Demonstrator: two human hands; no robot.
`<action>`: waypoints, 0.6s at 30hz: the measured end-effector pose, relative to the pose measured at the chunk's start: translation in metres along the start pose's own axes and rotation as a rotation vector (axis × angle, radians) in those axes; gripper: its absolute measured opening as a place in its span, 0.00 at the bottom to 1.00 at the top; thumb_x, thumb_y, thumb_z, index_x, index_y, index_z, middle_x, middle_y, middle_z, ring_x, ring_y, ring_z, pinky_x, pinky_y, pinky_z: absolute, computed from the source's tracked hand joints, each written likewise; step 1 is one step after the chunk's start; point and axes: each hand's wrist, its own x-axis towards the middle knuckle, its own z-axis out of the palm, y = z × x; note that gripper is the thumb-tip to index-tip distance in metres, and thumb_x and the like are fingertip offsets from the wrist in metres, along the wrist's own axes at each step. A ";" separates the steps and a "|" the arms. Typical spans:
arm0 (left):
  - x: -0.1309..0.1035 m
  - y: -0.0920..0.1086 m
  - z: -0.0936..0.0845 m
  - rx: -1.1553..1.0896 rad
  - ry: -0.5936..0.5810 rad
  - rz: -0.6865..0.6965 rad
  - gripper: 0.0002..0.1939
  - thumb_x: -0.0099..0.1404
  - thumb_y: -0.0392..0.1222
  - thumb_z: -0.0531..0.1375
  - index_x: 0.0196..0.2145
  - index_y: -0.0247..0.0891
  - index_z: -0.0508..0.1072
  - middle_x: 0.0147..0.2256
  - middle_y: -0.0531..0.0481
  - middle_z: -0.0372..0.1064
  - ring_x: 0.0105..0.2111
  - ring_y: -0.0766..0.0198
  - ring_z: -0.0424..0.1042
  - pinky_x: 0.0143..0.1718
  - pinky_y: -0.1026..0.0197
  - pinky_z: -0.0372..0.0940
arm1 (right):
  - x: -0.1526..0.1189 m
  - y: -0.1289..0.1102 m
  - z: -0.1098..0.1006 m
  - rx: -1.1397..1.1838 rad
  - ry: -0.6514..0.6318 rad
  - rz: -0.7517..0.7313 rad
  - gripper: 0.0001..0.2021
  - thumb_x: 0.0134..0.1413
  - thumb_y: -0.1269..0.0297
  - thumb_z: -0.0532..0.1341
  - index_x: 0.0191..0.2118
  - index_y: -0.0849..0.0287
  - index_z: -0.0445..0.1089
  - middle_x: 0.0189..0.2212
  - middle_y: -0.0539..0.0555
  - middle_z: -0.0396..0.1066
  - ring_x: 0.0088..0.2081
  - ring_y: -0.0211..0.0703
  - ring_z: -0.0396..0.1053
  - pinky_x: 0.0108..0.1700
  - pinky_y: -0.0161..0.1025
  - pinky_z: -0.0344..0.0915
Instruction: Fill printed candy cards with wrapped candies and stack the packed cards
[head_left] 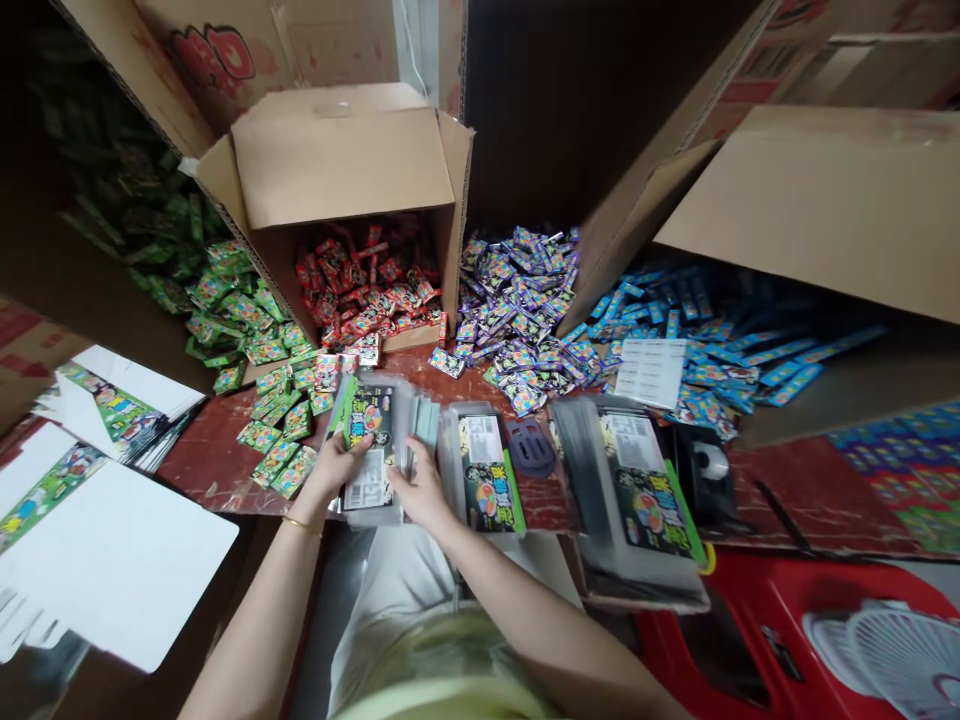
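Note:
Right in front of me, a stack of clear plastic bags with black-and-green printed cards [373, 412] lies at the table's front edge. My left hand [339, 468] grips the stack's left side, its thumb on top. At the right side, my right hand [421, 487] holds the edge between thumb and fingers; its fingertips are partly hidden. Beside it lies a second stack of printed bags [491, 475]. Farther right, a thicker stack of printed bags [649, 490] overhangs the table edge. Small green packets [289, 415] lie just left of my left hand.
Tipped cartons spill red packets [367, 285], purple packets [517, 300] and blue packets [712, 350] along the back. A label sheet [650, 370], a purple plastic piece [530, 447] and a black tape dispenser [705, 470] lie right. White cards [135, 550] are left, a red stool [735, 600] lower right.

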 end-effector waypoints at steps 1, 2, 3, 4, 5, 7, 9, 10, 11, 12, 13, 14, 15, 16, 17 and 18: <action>-0.002 0.001 -0.001 -0.037 -0.008 0.005 0.28 0.45 0.58 0.69 0.35 0.34 0.71 0.25 0.48 0.74 0.26 0.59 0.72 0.28 0.60 0.67 | 0.002 -0.002 -0.001 0.024 0.001 -0.002 0.29 0.47 0.65 0.63 0.57 0.59 0.61 0.57 0.63 0.64 0.58 0.53 0.63 0.57 0.50 0.63; -0.003 0.002 -0.002 -0.066 -0.013 0.010 0.28 0.45 0.58 0.69 0.36 0.33 0.71 0.25 0.48 0.74 0.26 0.59 0.73 0.29 0.60 0.67 | 0.005 -0.003 -0.002 0.059 0.002 0.004 0.29 0.46 0.65 0.64 0.57 0.59 0.61 0.55 0.62 0.66 0.55 0.52 0.66 0.55 0.49 0.66; -0.005 0.002 -0.003 -0.089 -0.017 0.016 0.29 0.45 0.58 0.69 0.36 0.33 0.71 0.25 0.49 0.74 0.26 0.59 0.73 0.29 0.60 0.68 | 0.008 -0.004 -0.003 0.104 0.008 0.015 0.29 0.45 0.66 0.64 0.56 0.59 0.62 0.53 0.62 0.67 0.52 0.51 0.68 0.52 0.48 0.67; -0.006 0.003 -0.003 -0.108 -0.022 0.021 0.29 0.45 0.58 0.69 0.37 0.33 0.71 0.25 0.49 0.73 0.26 0.59 0.73 0.29 0.60 0.68 | 0.011 -0.005 -0.003 0.158 0.020 0.031 0.28 0.45 0.66 0.65 0.55 0.59 0.63 0.50 0.62 0.69 0.49 0.50 0.70 0.50 0.47 0.69; -0.006 0.003 -0.002 -0.123 -0.029 0.026 0.29 0.45 0.58 0.70 0.37 0.33 0.71 0.25 0.49 0.74 0.26 0.59 0.73 0.29 0.60 0.68 | 0.014 -0.006 -0.002 0.212 0.034 0.046 0.28 0.44 0.66 0.65 0.54 0.59 0.63 0.47 0.61 0.71 0.46 0.49 0.71 0.48 0.46 0.70; -0.006 0.001 -0.001 -0.164 -0.057 0.032 0.30 0.45 0.57 0.70 0.39 0.33 0.70 0.28 0.48 0.75 0.28 0.58 0.74 0.31 0.59 0.69 | 0.019 -0.008 -0.001 0.291 0.061 0.060 0.26 0.44 0.67 0.65 0.52 0.59 0.64 0.42 0.58 0.72 0.41 0.46 0.72 0.45 0.44 0.71; -0.005 -0.001 0.001 -0.224 -0.088 0.027 0.31 0.45 0.56 0.70 0.40 0.33 0.70 0.32 0.46 0.76 0.32 0.57 0.75 0.35 0.58 0.70 | 0.022 -0.012 -0.001 0.295 0.096 0.059 0.26 0.42 0.67 0.66 0.52 0.59 0.65 0.40 0.56 0.72 0.40 0.44 0.72 0.44 0.43 0.71; -0.004 -0.003 0.001 -0.260 -0.099 0.019 0.31 0.45 0.56 0.71 0.41 0.34 0.69 0.34 0.45 0.76 0.33 0.57 0.75 0.36 0.57 0.70 | 0.023 -0.015 -0.001 0.268 0.118 0.055 0.27 0.42 0.67 0.66 0.52 0.59 0.65 0.41 0.56 0.71 0.41 0.45 0.71 0.43 0.42 0.71; -0.003 -0.005 0.002 -0.297 -0.105 0.010 0.32 0.45 0.55 0.71 0.42 0.34 0.69 0.35 0.45 0.76 0.34 0.57 0.76 0.37 0.57 0.70 | 0.023 -0.018 -0.002 0.228 0.143 0.043 0.27 0.42 0.67 0.66 0.52 0.59 0.65 0.43 0.57 0.70 0.42 0.46 0.70 0.42 0.42 0.71; -0.002 -0.007 0.002 -0.329 -0.105 0.001 0.32 0.44 0.55 0.71 0.42 0.35 0.69 0.35 0.45 0.77 0.35 0.56 0.76 0.37 0.57 0.70 | 0.023 -0.022 -0.004 0.182 0.165 0.024 0.26 0.42 0.67 0.65 0.52 0.59 0.65 0.45 0.59 0.68 0.44 0.47 0.69 0.41 0.41 0.72; -0.001 -0.009 0.002 -0.353 -0.102 -0.007 0.32 0.44 0.55 0.72 0.42 0.35 0.69 0.36 0.46 0.77 0.35 0.56 0.76 0.37 0.57 0.70 | 0.023 -0.026 -0.005 0.137 0.178 -0.003 0.26 0.42 0.67 0.65 0.51 0.60 0.66 0.46 0.60 0.66 0.45 0.48 0.68 0.41 0.41 0.72; 0.000 -0.011 0.002 -0.374 -0.099 -0.013 0.31 0.44 0.55 0.72 0.41 0.36 0.68 0.36 0.46 0.77 0.35 0.56 0.76 0.37 0.57 0.70 | 0.023 -0.031 -0.007 0.100 0.179 -0.033 0.25 0.43 0.67 0.64 0.51 0.60 0.66 0.48 0.61 0.65 0.45 0.48 0.68 0.40 0.41 0.72; 0.001 -0.013 0.002 -0.391 -0.096 -0.016 0.30 0.44 0.54 0.72 0.41 0.37 0.69 0.36 0.47 0.77 0.35 0.57 0.76 0.37 0.57 0.70 | 0.022 -0.035 -0.009 0.072 0.175 -0.060 0.25 0.43 0.68 0.63 0.52 0.60 0.66 0.49 0.62 0.64 0.45 0.48 0.68 0.40 0.41 0.72; 0.001 -0.015 0.001 -0.404 -0.093 -0.017 0.29 0.45 0.54 0.72 0.40 0.37 0.69 0.36 0.47 0.77 0.35 0.58 0.76 0.37 0.58 0.70 | 0.022 -0.039 -0.010 0.056 0.172 -0.078 0.25 0.43 0.68 0.63 0.52 0.61 0.66 0.50 0.62 0.63 0.45 0.49 0.68 0.40 0.42 0.72; 0.002 -0.017 0.001 -0.415 -0.090 -0.016 0.28 0.45 0.54 0.72 0.40 0.37 0.69 0.36 0.47 0.77 0.34 0.59 0.76 0.37 0.59 0.70 | 0.022 -0.043 -0.011 0.050 0.172 -0.087 0.25 0.43 0.68 0.63 0.52 0.61 0.66 0.49 0.62 0.63 0.45 0.49 0.68 0.40 0.42 0.72; 0.002 -0.019 0.000 -0.426 -0.088 -0.013 0.28 0.45 0.53 0.72 0.40 0.37 0.69 0.36 0.47 0.77 0.34 0.60 0.76 0.37 0.60 0.70 | 0.022 -0.046 -0.012 0.050 0.176 -0.091 0.26 0.42 0.68 0.64 0.52 0.61 0.66 0.48 0.62 0.64 0.45 0.49 0.68 0.40 0.42 0.72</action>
